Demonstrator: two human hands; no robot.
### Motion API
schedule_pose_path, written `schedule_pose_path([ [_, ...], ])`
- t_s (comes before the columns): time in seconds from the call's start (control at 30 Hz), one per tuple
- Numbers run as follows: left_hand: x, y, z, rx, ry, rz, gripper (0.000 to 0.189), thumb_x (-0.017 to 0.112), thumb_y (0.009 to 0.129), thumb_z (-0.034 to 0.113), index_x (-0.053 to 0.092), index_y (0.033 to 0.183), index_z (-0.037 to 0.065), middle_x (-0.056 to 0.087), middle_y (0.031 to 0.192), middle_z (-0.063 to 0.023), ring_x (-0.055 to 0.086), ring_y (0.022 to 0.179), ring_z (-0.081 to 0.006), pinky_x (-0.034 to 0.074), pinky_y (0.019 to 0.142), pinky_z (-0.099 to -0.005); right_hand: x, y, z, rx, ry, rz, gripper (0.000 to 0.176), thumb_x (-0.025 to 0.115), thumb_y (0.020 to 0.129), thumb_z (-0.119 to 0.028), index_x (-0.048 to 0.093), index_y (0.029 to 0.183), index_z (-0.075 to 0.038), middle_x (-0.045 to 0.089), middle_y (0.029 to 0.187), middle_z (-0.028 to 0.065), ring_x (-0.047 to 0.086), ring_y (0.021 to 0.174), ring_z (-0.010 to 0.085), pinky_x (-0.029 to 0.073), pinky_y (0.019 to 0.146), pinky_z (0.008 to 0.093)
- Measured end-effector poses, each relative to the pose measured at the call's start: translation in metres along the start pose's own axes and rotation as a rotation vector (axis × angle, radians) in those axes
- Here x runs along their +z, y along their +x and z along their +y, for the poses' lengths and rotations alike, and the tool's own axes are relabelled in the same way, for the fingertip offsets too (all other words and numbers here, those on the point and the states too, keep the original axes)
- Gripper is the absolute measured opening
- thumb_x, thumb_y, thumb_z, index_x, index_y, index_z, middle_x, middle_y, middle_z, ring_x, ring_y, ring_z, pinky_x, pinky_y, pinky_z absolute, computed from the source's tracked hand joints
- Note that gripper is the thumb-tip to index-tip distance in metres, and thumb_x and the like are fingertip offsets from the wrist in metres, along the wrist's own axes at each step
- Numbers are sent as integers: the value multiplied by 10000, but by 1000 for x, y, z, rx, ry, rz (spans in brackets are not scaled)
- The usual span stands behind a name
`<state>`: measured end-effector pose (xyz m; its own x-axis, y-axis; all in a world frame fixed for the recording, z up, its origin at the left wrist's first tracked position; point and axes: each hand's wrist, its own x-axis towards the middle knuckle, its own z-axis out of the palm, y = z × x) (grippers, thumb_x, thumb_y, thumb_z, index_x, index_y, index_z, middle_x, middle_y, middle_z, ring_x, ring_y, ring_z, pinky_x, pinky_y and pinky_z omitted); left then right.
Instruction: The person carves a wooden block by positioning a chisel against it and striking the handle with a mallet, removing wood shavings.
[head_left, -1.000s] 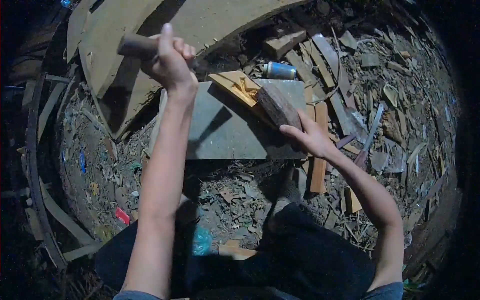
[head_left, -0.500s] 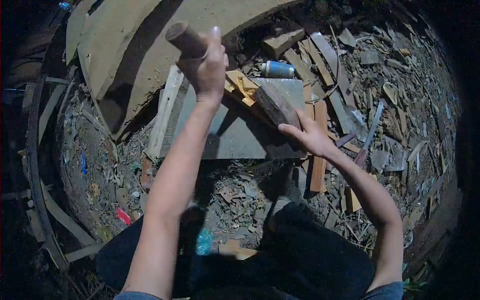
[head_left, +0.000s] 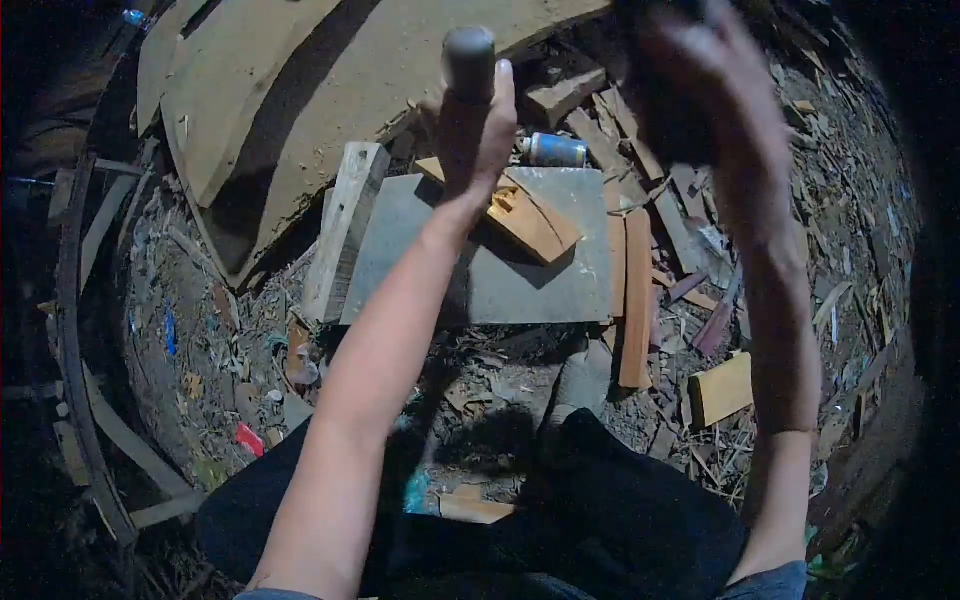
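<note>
The left hand point(head_left: 478, 135) grips a wooden handle point(head_left: 468, 58) above the split wood piece point(head_left: 535, 222) lying on a grey slab point(head_left: 450, 275). The right hand point(head_left: 700, 90) is raised and blurred, so its grip is unclear. Wood scraps point(head_left: 800, 250) litter the dark ground point(head_left: 200, 340).

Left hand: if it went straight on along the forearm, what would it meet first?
Probably the big curved board just past the handle that the left hand grips. The hand seems raised above the slab, so depth is unclear and it might pass over.
</note>
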<state>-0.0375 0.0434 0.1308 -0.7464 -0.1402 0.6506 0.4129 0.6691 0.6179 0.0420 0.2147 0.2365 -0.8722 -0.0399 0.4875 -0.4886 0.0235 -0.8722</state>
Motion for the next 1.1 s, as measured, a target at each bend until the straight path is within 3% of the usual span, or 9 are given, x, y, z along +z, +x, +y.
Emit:
schedule_pose_path([
  [0.13, -1, -6, 3, 2, -57, 42, 270, 647, 854, 244, 579, 716, 22, 615, 642, -173, 614, 626, -363, 463, 609, -454, 12, 9, 9, -139, -270, -76, 521, 590, 887, -397, 540, 1223, -2, 680, 981, 105, 632, 791, 154, 509, 710, 291],
  [0.2, -3, -4, -12, 508, 111, 287, 279, 651, 857, 227, 561, 690, 21, 601, 611, -170, 605, 589, -360, 455, 583, -456, 14, 15, 11, 90, -769, -355, 584, 629, 867, -381, 501, 1283, 9, 671, 1025, 160, 644, 882, 232, 521, 800, 341],
  [0.33, -6, -12, 8, -61, 5, 58, 183, 669, 808, 172, 592, 776, 9, 649, 737, -177, 640, 676, -332, 468, 641, -425, 15, 15, -6, -156, -335, -161, 533, 613, 884, -351, 492, 1266, 0, 666, 1025, 152, 656, 889, 202, 529, 805, 335],
  [0.47, -14, -14, -1, 404, -369, 203, 232, 667, 850, 213, 601, 783, 1, 649, 703, -154, 626, 620, -302, 465, 591, -408, 22, 12, -7, 153, -979, -447, 492, 613, 909, -331, 493, 1265, -14, 659, 1032, 90, 652, 890, 186, 535, 788, 310],
  [0.53, -14, -8, -1, 186, -173, 200, 221, 669, 839, 202, 584, 783, 6, 637, 699, -138, 610, 619, -287, 459, 586, -401, 19, 11, 6, 203, -603, -385, 513, 616, 905, -324, 482, 1288, -11, 662, 1024, 98, 654, 894, 188, 534, 787, 322],
  [0.67, -8, -34, -26, -85, -155, 20, 174, 672, 791, 154, 566, 815, 18, 616, 747, -113, 592, 683, -270, 457, 646, -390, 21, 8, 5, -419, -271, -47, 542, 610, 900, -355, 483, 1302, -14, 659, 995, 157, 654, 928, 158, 524, 789, 326],
  [0.73, -3, -34, -46, 129, -7, -3, 144, 672, 777, 122, 578, 824, 23, 626, 762, -88, 588, 704, -221, 457, 667, -355, 21, -3, 3, -105, -904, -360, 561, 623, 892, -396, 488, 1282, -16, 649, 1013, 164, 648, 901, 154, 522, 773, 322],
  [0.77, -4, -48, -41, 3, -574, 358, 151, 668, 765, 107, 579, 857, 26, 626, 828, -60, 572, 764, -169, 456, 709, -317, 31, -8, 20, 99, -510, -366, 644, 596, 806, -529, 557, 1178, -5, 670, 868, 260, 676, 800, 385, 510, 759, 472],
  [1.1, -76, -91, -14, -358, -835, 227, 145, 581, 949, 81, 454, 901, 31, 576, 762, -73, 595, 715, -162, 520, 704, -316, 16, -81, 115, 575, -436, -328, 758, 585, 826, -587, 495, 1267, 23, 648, 1016, 276, 670, 877, 362, 495, 803, 428],
])
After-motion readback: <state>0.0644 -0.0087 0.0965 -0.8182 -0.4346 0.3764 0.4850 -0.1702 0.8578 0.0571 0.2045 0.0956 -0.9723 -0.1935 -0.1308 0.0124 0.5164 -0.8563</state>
